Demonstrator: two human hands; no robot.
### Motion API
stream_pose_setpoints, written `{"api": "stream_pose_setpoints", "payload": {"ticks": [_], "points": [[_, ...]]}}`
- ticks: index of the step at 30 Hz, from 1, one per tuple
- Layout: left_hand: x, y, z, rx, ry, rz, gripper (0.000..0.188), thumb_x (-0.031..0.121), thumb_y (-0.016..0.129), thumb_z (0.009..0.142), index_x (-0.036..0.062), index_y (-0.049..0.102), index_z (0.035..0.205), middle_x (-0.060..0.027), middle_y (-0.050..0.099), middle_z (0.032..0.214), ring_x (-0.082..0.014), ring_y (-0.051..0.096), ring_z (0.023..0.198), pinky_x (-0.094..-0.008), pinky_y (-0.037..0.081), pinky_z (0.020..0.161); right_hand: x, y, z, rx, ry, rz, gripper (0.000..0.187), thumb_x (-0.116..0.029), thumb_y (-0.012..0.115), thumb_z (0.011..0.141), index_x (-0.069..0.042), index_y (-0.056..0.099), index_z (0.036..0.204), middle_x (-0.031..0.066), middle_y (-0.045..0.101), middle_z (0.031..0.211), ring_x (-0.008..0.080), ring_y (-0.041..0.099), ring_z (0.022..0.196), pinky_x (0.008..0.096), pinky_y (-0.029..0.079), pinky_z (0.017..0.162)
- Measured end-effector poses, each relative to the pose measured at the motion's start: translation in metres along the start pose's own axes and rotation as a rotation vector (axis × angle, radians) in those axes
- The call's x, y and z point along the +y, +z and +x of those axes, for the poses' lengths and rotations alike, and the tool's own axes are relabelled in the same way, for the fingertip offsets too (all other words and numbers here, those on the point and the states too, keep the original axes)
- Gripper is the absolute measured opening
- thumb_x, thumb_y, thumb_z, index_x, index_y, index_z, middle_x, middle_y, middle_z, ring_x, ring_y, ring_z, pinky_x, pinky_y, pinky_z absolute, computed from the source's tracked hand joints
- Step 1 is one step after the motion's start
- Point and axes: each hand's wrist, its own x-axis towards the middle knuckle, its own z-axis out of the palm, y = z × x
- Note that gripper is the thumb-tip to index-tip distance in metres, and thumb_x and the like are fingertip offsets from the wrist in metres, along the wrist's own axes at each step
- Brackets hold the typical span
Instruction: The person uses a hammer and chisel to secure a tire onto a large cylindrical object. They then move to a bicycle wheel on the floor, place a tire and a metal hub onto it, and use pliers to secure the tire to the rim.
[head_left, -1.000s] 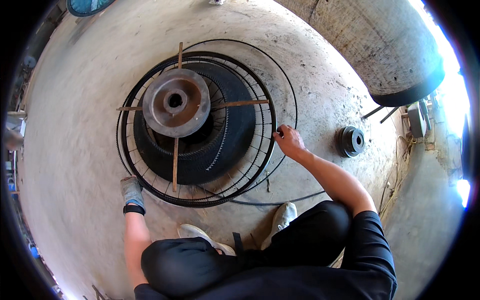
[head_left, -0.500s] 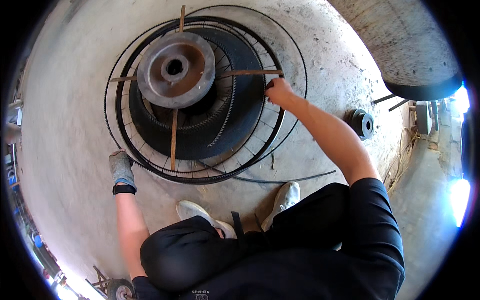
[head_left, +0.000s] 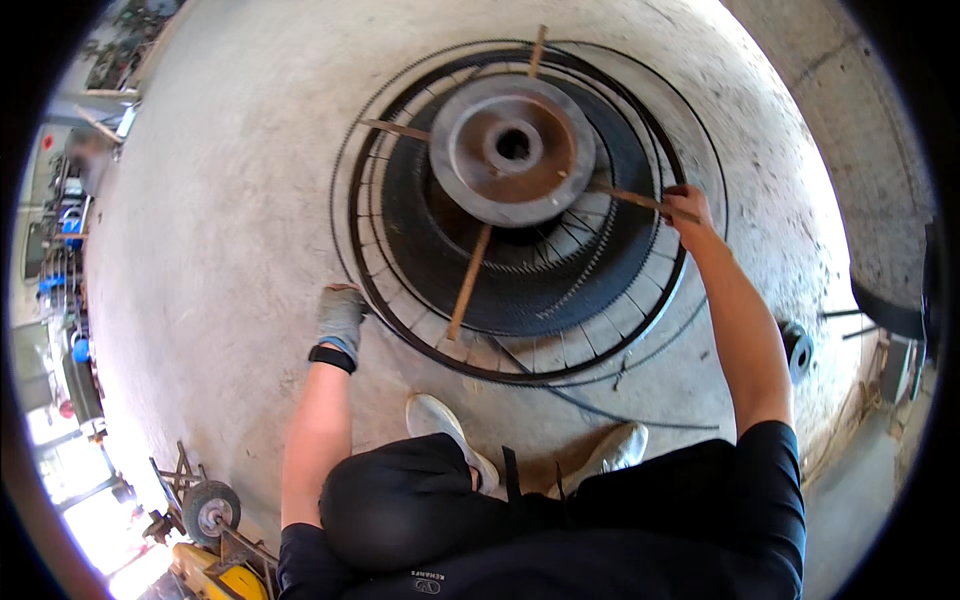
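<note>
A grey, rust-marked pulley wheel (head_left: 470,180) sits in the middle of a flat coil of dark toothed band (head_left: 420,215), which looks like band-saw blade. Rusty flat bars (head_left: 468,285) reach out from under the wheel, over a round wire-spoked rim (head_left: 372,285). A loose turn of the band runs around the outside. On the coil's near left edge, my gloved left hand (head_left: 341,318) is closed on this outer band. My bare right hand (head_left: 692,225) is closed at the right rim, with one bar's end lying across it; what its fingers hold is hidden.
A thin dark strip (head_left: 650,420) trails over the concrete floor by my shoes (head_left: 615,448). At the right lie a small dark pulley (head_left: 797,350) and a large concrete-coloured mass (head_left: 830,120). A small wheel (head_left: 211,510) and yellow machine part (head_left: 225,578) are at lower left.
The view has shifted, so the coil appears farther right. The pulley and bars have turned clockwise, and the right bar now crosses my right hand instead of lying just above it.
</note>
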Motion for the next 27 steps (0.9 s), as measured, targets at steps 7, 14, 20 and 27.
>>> {"api": "stream_pose_setpoints", "payload": {"ticks": [7, 14, 20, 27], "points": [[0.017, 0.016, -0.035, 0.047, -0.205, 0.008, 0.016, 0.020, 0.064, 0.090, 0.0046, 0.062, 0.088, -0.0106, 0.065, 0.073, -0.0227, 0.063, 0.060, -0.0384, 0.049, 0.049, 0.014, 0.009, 0.031, 0.118, -0.141, -0.332, 0.025, -0.016, 0.061, 0.080, -0.006, 0.074, 0.099, 0.0181, 0.073, 0.089, 0.0326, 0.071, 0.085, 0.0403, 0.055, 0.079], [0.040, 0.033, -0.092, -0.072, -0.264, -0.047, 0.019, 0.019, 0.060, 0.092, 0.0007, 0.057, 0.096, -0.0119, 0.062, 0.070, -0.0246, 0.065, 0.059, -0.0370, 0.051, 0.047, 0.007, 0.011, 0.018, 0.113, -0.122, -0.303, 0.025, -0.020, 0.064, 0.081, -0.006, 0.072, 0.101, 0.0182, 0.072, 0.094, 0.0350, 0.069, 0.091, 0.0423, 0.054, 0.084], [0.035, 0.035, -0.104, -0.188, -0.414, -0.144, 0.021, 0.022, 0.057, 0.096, 0.0004, 0.059, 0.096, -0.0097, 0.062, 0.071, -0.0232, 0.057, 0.050, -0.0342, 0.049, 0.047, -0.002, 0.011, 0.004, 0.137, -0.228, -0.433, 0.023, -0.022, 0.061, 0.082, -0.008, 0.072, 0.097, 0.0185, 0.072, 0.094, 0.0369, 0.068, 0.093, 0.0434, 0.053, 0.084], [0.020, 0.041, -0.120, -0.180, -0.510, -0.328, 0.018, 0.020, 0.057, 0.097, 0.0030, 0.058, 0.092, -0.0115, 0.063, 0.073, -0.0272, 0.062, 0.056, -0.0370, 0.045, 0.045, 0.006, 0.009, 0.013, 0.173, -0.241, -0.367, 0.024, -0.020, 0.061, 0.080, -0.006, 0.073, 0.096, 0.0190, 0.072, 0.092, 0.0370, 0.068, 0.092, 0.0438, 0.054, 0.084]]}}
